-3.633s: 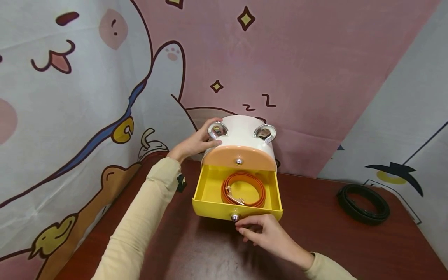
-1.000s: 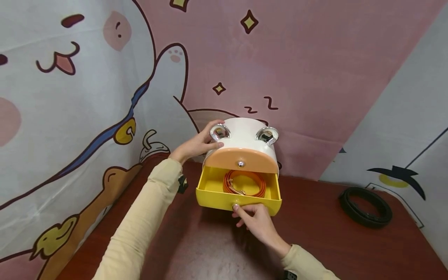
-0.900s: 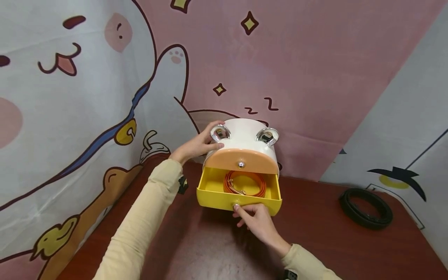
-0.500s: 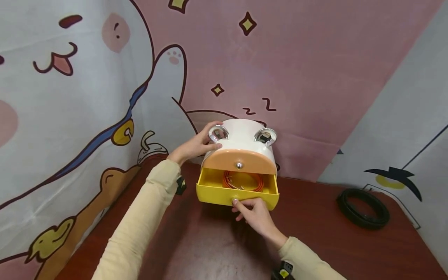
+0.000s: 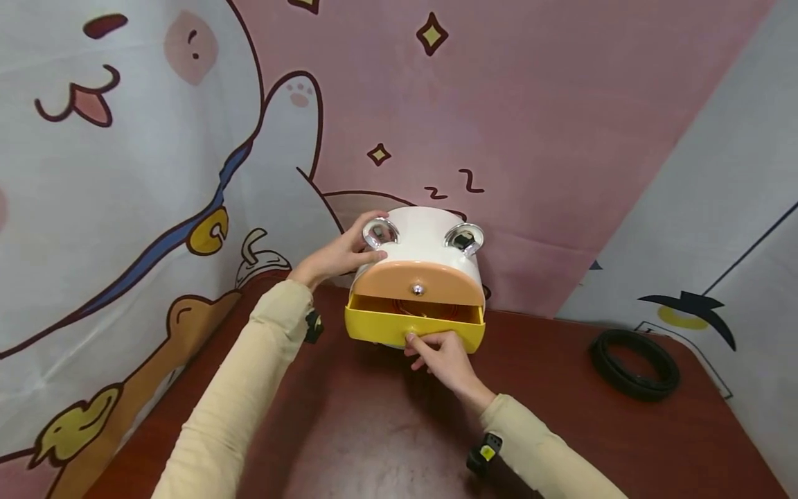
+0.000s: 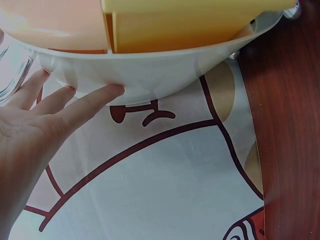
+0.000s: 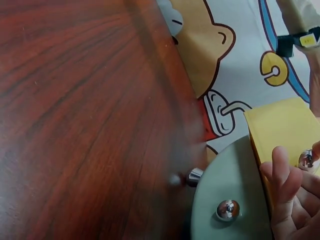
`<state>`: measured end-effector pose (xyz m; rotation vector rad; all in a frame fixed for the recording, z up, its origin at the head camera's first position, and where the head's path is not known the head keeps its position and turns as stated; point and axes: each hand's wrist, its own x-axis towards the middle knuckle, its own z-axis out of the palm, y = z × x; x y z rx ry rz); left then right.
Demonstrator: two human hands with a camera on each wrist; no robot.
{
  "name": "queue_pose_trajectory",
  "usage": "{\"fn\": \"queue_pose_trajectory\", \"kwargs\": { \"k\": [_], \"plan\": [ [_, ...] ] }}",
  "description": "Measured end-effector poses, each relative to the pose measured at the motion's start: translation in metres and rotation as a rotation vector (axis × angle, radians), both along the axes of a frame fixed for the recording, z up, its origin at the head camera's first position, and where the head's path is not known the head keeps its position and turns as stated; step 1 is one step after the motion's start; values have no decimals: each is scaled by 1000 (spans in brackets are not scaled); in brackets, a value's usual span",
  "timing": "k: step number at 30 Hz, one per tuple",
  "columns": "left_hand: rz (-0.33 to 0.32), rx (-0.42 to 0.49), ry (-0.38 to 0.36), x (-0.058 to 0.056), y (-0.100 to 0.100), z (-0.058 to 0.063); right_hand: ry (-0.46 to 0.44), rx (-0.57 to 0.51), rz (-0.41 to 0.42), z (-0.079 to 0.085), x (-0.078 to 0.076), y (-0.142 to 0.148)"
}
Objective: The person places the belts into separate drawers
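Yellow drawer (image 5: 383, 326) sits deeper in the white box (image 5: 425, 232) than before, so it seems nearer to closed. The right hand (image 5: 445, 360) pinches its silver knob (image 7: 305, 160); the left hand (image 5: 337, 259), fingers apart, touches the box's side.

Table (image 5: 561, 423): dark red-brown, streaky grain, pale sheen near the front. Coiled black strap (image 5: 642, 389) lying flat at far right, near back edge. Behind and along left, creased printed backdrop (image 5: 530, 104), pink mid-section, whitish either side. Prints: large white cat (image 5: 131, 159), pink tongue out, raised paw (image 5: 299, 114), blue collar (image 5: 167, 244) with yellow bell (image 5: 202, 239); outlined yellow stars, two Z marks; brown figure (image 5: 156, 360) and yellow bird (image 5: 68, 430) lower left; black hat-like shape over yellow, right.
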<state>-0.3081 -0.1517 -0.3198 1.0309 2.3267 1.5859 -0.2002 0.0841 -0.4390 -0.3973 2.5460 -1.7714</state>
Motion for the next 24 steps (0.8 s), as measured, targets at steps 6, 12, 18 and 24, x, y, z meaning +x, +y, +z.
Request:
{"fn": "queue_pose_trajectory", "kwargs": {
  "k": [6, 12, 18, 24],
  "plan": [
    [-1, -10, 18, -3, 1, 0, -10, -43, 5, -1, -8, 0],
    [24, -26, -7, -4, 1, 1, 20, -70, 18, -2, -14, 0],
    [23, -26, -10, -2, 1, 2, -29, -73, -7, 3, -17, -2],
    [8, -11, -14, -3, 0, 1, -31, -50, -31, 16, -13, -6]
  ]
}}
